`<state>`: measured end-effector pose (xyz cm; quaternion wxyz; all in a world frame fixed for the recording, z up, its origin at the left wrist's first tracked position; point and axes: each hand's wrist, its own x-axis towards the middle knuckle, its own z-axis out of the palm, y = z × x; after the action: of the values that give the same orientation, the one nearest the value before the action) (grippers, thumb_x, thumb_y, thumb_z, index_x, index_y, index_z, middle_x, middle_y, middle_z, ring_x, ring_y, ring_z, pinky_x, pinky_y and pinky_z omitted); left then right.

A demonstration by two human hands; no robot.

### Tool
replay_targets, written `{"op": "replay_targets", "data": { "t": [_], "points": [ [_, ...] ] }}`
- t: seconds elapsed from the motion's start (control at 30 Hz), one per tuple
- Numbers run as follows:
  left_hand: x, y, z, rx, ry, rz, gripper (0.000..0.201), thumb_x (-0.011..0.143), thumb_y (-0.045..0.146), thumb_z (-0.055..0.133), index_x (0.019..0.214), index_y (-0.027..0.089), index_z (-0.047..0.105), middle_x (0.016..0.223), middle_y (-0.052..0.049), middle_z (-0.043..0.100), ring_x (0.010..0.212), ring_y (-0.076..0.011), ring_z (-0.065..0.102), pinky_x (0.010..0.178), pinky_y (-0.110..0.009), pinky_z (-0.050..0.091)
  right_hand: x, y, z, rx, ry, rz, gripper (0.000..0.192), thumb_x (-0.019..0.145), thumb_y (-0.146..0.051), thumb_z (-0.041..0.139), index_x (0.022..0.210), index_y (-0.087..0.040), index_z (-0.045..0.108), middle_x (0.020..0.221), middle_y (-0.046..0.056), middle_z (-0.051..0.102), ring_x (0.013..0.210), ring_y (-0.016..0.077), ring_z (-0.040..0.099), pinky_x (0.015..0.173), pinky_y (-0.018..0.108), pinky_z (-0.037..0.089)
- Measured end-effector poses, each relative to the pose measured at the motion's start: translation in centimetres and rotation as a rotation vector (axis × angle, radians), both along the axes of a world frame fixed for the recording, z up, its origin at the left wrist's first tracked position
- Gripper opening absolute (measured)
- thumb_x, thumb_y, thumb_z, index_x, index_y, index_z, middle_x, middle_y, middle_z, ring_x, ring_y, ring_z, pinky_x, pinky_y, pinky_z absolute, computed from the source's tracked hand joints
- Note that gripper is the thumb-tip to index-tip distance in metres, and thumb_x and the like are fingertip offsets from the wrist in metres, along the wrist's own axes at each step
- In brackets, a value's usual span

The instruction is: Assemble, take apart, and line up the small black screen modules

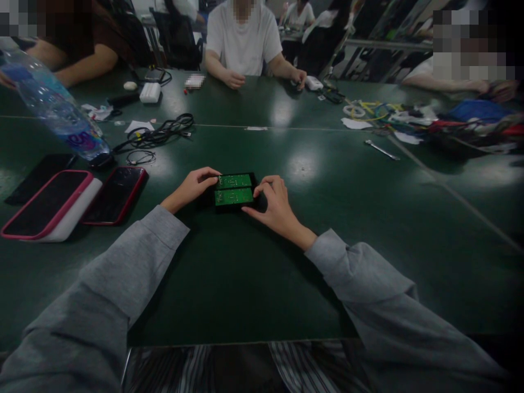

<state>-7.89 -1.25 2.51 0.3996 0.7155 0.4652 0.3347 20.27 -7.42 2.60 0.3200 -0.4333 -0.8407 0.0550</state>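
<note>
Two green circuit boards, the far one (234, 180) and the near one (233, 196), lie one behind the other in a black tray (235, 207) on the table. My left hand (195, 185) grips the left side of the tray, its fingertips on the far board's upper left corner. On the other side, my right hand (275, 202) is curled at the tray's right edge. Its index finger touches the near board's right end and its thumb rests along the tray's front right corner.
Phones in red (117, 194) and pink (48, 202) cases lie left, near a tilted water bottle (61, 109). Black cables (164, 134) lie behind them. A wrench (381, 149) and a heap of wires (434, 123) are right. Other people sit across the green table (245, 295).
</note>
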Motion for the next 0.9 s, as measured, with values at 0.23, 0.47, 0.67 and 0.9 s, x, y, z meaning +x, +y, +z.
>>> {"op": "replay_targets", "data": {
  "t": [0.23, 0.47, 0.67, 0.9],
  "points": [
    [0.27, -0.28, 0.59, 0.020, 0.041, 0.014, 0.029, 0.089, 0.039, 0.058, 0.109, 0.019, 0.066, 0.112, -0.008, 0.070, 0.103, -0.0234, 0.065, 0.095, -0.043, 0.052, -0.09, -0.22, 0.29, -0.021, -0.021, -0.024, 0.034, 0.086, -0.041, 0.073, 0.103, -0.023, 0.050, 0.119, 0.010, 0.047, 0.113, 0.0306, 0.048, 0.091, 0.045, 0.043],
    [0.31, -0.01, 0.08, -0.003, -0.001, 0.048, 0.028, 0.087, 0.038, 0.059, 0.106, 0.019, 0.065, 0.108, -0.006, 0.070, 0.099, -0.0222, 0.064, 0.095, -0.042, 0.052, 0.06, 0.07, -0.12, -0.013, 0.002, -0.048, 0.032, 0.085, -0.037, 0.072, 0.102, -0.023, 0.049, 0.118, 0.010, 0.047, 0.114, 0.0304, 0.048, 0.090, 0.044, 0.043],
    [0.32, 0.05, -0.01, 0.015, -0.008, 0.034, 0.028, 0.086, 0.039, 0.059, 0.105, 0.019, 0.065, 0.107, -0.006, 0.069, 0.100, -0.0222, 0.064, 0.096, -0.041, 0.051, 0.10, 0.06, -0.09, -0.011, -0.002, -0.039, 0.032, 0.085, -0.036, 0.071, 0.103, -0.023, 0.048, 0.119, 0.011, 0.047, 0.115, 0.0306, 0.048, 0.090, 0.044, 0.043],
    [0.29, -0.08, 0.19, -0.006, 0.006, 0.033, 0.028, 0.087, 0.040, 0.059, 0.106, 0.020, 0.064, 0.109, -0.006, 0.069, 0.100, -0.0224, 0.064, 0.094, -0.041, 0.052, 0.03, -0.02, 0.07, -0.023, 0.001, -0.039, 0.032, 0.085, -0.036, 0.071, 0.102, -0.023, 0.047, 0.118, 0.011, 0.047, 0.113, 0.0304, 0.049, 0.089, 0.044, 0.043]
  ]
}}
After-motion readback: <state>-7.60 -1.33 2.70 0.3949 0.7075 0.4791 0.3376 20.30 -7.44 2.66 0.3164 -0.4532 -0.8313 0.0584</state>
